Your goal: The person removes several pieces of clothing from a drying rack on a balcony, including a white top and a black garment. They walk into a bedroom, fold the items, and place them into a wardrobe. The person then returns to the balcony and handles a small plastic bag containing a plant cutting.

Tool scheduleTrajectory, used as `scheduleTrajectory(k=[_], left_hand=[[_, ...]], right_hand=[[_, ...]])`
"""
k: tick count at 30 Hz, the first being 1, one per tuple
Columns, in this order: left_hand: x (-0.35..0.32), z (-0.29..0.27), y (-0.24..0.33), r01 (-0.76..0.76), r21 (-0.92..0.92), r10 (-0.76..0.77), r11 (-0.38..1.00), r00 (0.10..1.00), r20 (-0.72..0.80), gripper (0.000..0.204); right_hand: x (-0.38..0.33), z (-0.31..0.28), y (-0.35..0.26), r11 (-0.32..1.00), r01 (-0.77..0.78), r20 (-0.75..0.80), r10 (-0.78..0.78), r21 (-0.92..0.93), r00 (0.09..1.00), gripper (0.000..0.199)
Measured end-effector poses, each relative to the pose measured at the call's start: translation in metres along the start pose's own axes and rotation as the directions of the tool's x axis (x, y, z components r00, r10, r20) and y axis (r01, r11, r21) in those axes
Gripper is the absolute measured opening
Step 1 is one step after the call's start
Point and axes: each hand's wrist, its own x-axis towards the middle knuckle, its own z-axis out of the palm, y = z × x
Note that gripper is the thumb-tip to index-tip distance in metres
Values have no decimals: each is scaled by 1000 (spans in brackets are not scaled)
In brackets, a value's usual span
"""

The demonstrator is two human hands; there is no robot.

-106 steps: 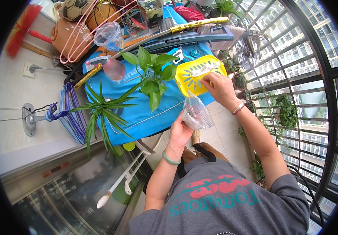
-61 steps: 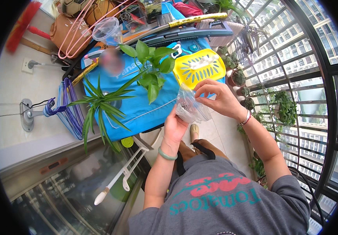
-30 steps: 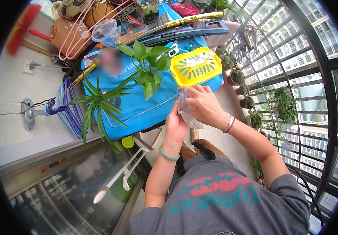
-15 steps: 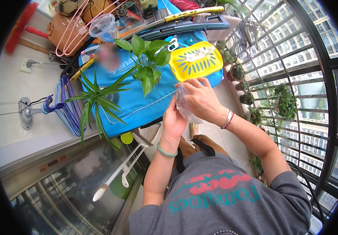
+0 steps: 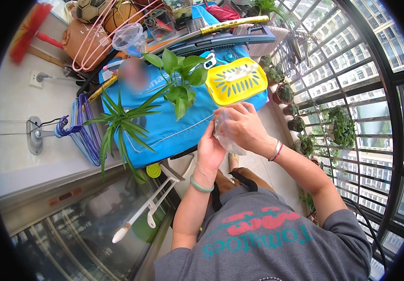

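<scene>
Both hands, left hand (image 5: 210, 149) and right hand (image 5: 245, 129), had fingers pinched on the clear plastic bag (image 5: 225, 136) mid-frame; yellow basket (image 5: 235, 80) sat untouched above.

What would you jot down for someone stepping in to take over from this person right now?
Left hand: grips the near side of a clear plastic bag.
Right hand: fingers pinch the bag's top edge.
The bag hangs in the air just in front of the blue cloth-covered table; whether it is sealed cannot be told.
A yellow slotted basket sits on the table beyond the hands, beside two potted green plants.
</scene>
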Motion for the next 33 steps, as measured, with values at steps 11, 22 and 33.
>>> scheduleTrajectory(k=[11, 22, 33], left_hand=[[-2, 0, -3, -34, 24, 35, 999, 999, -38, 33], [-2, -2, 1, -6, 32, 8, 999, 996, -85, 33], [5, -1, 3, 13, 17, -12, 1000, 998, -62, 32]], right_hand=[[1, -1, -3, 976, 52, 46, -43, -213, 998, 10], [5, -5, 2, 992, -95, -71, 101, 83, 992, 18], [10, -11, 4, 989, -103, -56, 110, 110, 992, 17]])
